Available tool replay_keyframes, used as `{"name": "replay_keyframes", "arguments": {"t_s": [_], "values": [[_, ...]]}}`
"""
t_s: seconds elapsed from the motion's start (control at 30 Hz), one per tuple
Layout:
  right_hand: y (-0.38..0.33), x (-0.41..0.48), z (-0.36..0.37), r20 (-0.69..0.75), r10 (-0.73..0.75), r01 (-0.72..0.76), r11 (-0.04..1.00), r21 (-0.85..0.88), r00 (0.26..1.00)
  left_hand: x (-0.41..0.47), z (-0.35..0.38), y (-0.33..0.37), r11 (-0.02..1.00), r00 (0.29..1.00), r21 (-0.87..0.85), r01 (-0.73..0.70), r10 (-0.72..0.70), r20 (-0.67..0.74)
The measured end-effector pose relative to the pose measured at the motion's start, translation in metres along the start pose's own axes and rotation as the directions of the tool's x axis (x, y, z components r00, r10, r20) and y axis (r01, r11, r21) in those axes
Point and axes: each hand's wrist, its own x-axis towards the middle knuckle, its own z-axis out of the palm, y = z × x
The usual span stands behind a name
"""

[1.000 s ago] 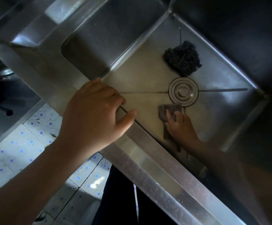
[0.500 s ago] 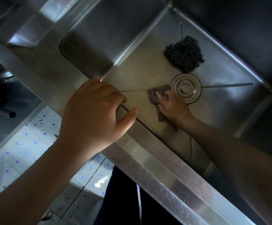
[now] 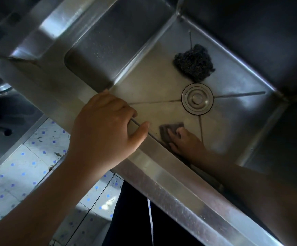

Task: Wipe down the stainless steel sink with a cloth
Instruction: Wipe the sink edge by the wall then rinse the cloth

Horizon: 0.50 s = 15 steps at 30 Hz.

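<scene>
— Where does the cloth (image 3: 170, 128) lie?
— Flat on the floor of the sink (image 3: 161, 173), close by the near wall, near-left of the drain (image 3: 197, 98). The right hand (image 3: 186, 144) presses it with straight fingers. The left hand (image 3: 106, 132) is apart, curled over the near rim.
— And the coming stroke?
— Likely far, toward the scouring pad (image 3: 193, 63).

Pretty sure this is a kitchen wash-up spot. There's a deep, square-cornered stainless steel sink (image 3: 161, 174) with a wide flat rim, a round drain plug (image 3: 197, 98) just past the right hand (image 3: 186, 143), and a wire scourer (image 3: 193, 63) lying farther out. Below the left hand (image 3: 105, 132) is grubby white floor tile (image 3: 20, 174) with little blue squares.
</scene>
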Motion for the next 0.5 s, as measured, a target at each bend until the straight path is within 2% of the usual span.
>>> {"name": "replay_keyframes", "arguments": {"t_s": [0.2, 0.5], "values": [[-0.002, 0.035, -0.004, -0.076, -0.001, 0.003, 1.0, 0.027, 0.997, -0.001, 0.002, -0.001, 1.0, 1.0, 0.0, -0.001, 0.001, -0.013], [0.017, 0.029, -0.01, -0.039, 0.269, -0.266, 0.962, 0.063, 0.962, -0.001, 0.001, 0.0, 1.0, 1.0, 0.001, -0.006, 0.006, -0.01]]}}
